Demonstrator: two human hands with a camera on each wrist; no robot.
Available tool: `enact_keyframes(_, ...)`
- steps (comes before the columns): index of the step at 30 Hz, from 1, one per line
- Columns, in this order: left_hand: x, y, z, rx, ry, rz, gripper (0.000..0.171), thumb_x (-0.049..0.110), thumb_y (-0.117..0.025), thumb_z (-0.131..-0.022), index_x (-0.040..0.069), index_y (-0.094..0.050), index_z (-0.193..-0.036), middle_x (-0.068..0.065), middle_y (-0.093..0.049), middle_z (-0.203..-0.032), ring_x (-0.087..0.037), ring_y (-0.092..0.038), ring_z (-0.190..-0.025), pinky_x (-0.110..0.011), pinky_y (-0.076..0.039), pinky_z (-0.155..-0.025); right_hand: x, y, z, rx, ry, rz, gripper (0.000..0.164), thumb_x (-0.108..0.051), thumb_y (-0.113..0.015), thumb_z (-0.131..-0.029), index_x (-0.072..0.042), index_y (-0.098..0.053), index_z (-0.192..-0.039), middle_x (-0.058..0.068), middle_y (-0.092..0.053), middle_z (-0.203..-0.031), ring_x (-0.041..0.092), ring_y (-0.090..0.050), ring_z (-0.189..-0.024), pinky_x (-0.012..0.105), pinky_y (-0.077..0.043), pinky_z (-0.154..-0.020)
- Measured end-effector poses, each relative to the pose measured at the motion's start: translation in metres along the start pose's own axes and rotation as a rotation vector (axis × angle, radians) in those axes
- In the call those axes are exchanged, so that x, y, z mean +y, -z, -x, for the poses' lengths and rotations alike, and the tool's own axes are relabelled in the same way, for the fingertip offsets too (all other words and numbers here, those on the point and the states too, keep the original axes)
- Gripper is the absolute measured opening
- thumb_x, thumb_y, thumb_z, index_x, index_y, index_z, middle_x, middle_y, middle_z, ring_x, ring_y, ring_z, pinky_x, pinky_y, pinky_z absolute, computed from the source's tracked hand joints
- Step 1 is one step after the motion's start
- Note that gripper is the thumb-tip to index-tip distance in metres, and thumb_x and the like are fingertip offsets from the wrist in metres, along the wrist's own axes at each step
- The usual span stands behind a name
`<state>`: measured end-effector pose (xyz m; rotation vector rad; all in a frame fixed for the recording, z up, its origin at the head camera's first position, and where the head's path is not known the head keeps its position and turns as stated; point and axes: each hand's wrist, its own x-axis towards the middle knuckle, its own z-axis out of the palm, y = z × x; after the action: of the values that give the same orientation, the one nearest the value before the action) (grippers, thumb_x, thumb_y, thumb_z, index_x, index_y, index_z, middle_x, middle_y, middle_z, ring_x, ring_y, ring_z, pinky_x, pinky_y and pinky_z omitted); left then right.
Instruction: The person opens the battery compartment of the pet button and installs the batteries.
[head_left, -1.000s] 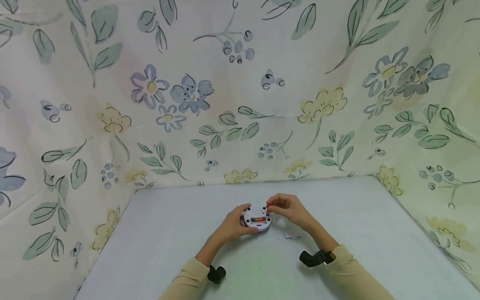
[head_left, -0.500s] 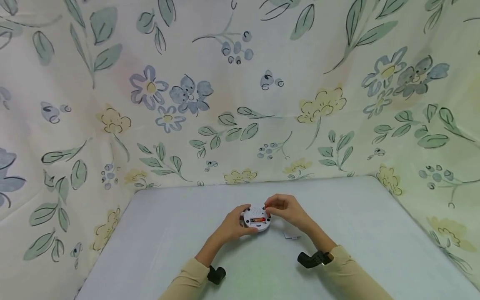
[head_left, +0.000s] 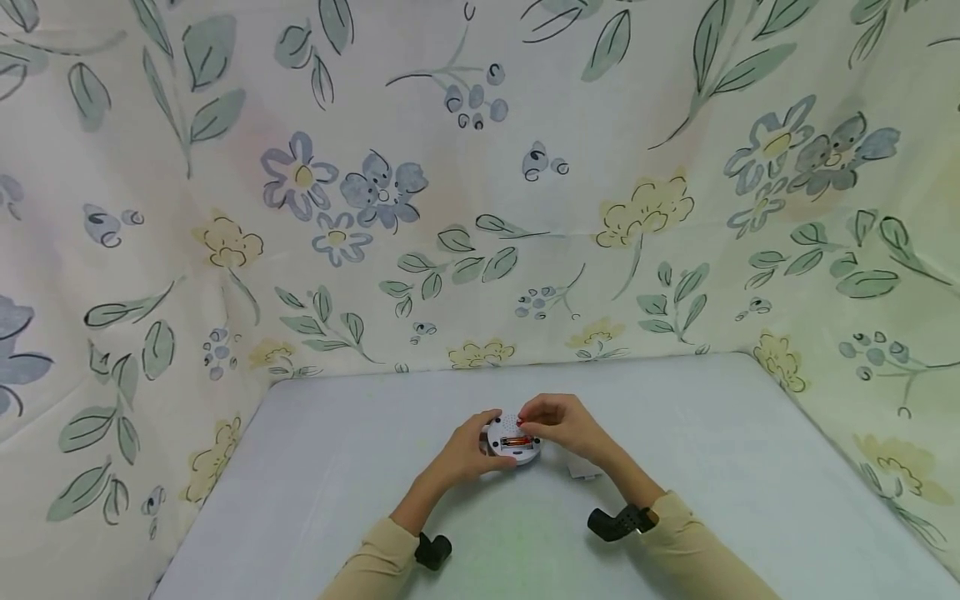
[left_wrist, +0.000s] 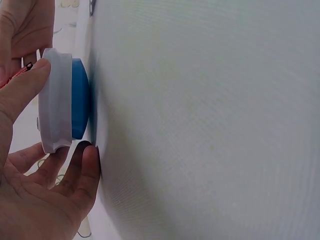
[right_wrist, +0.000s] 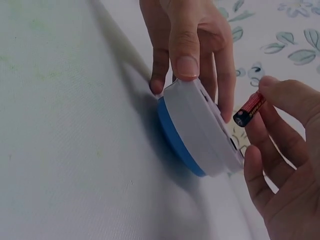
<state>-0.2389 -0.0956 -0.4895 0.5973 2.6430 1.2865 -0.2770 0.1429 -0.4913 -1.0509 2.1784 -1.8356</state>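
A round white device (head_left: pixel 509 423) with a blue base (left_wrist: pixel 79 100) is tilted on the table, its speaker holes and battery compartment facing up. My left hand (head_left: pixel 463 451) grips it by the rim, thumb on the near side and fingers round the far side. In the compartment lies a red-and-black battery (head_left: pixel 514 442). Just above, my right hand (head_left: pixel 564 423) pinches a second battery (right_wrist: pixel 249 108) between thumb and fingers, apart from the device in the right wrist view. A small white cover (head_left: pixel 585 472) lies beside the device, partly under my right forearm.
The white table (head_left: pixel 360 467) meets a floral curtain (head_left: pixel 480 283) at its back and sides. Each wrist wears a black camera mount, the left mount (head_left: pixel 432 551) and the right mount (head_left: pixel 618 524), close above the tabletop.
My right hand has moved left with its battery, from the device's right edge to over the compartment. The battery has turned from roughly upright. My left hand keeps its grip on the device.
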Motion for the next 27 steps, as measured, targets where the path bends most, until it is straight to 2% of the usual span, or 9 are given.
enact_keyframes(10,0.0,0.0,0.001,-0.002,-0.019,-0.028,0.084,0.031,-0.085,-0.086,0.001,-0.042,-0.151,-0.018,-0.047,-0.149,-0.033,-0.054,-0.123,-0.05,-0.045,-0.1,-0.006,-0.006,-0.004,-0.048,0.03,0.059,0.017,0.005,-0.07,-0.093,0.006,-0.07,-0.111,0.019,-0.072,-0.103,0.028,-0.067,-0.09,0.033,-0.056,-0.079)
enact_keyframes(15,0.0,0.001,0.001,-0.001,-0.028,-0.025,0.084,0.031,-0.085,-0.085,-0.001,-0.042,-0.151,-0.019,-0.047,-0.149,-0.034,-0.053,-0.126,-0.051,-0.043,-0.102,-0.007,-0.01,-0.008,-0.064,0.061,0.134,0.015,0.004,-0.072,-0.093,0.002,-0.073,-0.107,0.013,-0.073,-0.1,0.023,-0.066,-0.087,0.038,-0.056,-0.077)
enact_keyframes(19,0.001,0.001,0.001,0.0,-0.029,-0.025,0.084,0.032,-0.085,-0.086,0.0,-0.042,-0.151,-0.019,-0.047,-0.149,-0.033,-0.053,-0.125,-0.049,-0.044,-0.102,-0.01,-0.011,-0.01,-0.09,0.063,0.171,0.012,0.0,-0.073,-0.093,-0.002,-0.075,-0.105,0.006,-0.074,-0.098,0.018,-0.065,-0.083,0.035,-0.056,-0.072)
enact_keyframes(27,-0.001,0.0,0.0,0.001,-0.058,-0.019,0.083,0.03,-0.084,-0.087,-0.002,-0.042,-0.15,-0.019,-0.048,-0.147,-0.033,-0.054,-0.124,-0.049,-0.045,-0.1,-0.009,-0.013,-0.011,-0.145,0.034,0.206,0.011,-0.007,-0.075,-0.094,-0.008,-0.077,-0.104,-0.001,-0.073,-0.097,0.016,-0.065,-0.082,0.032,-0.056,-0.072)
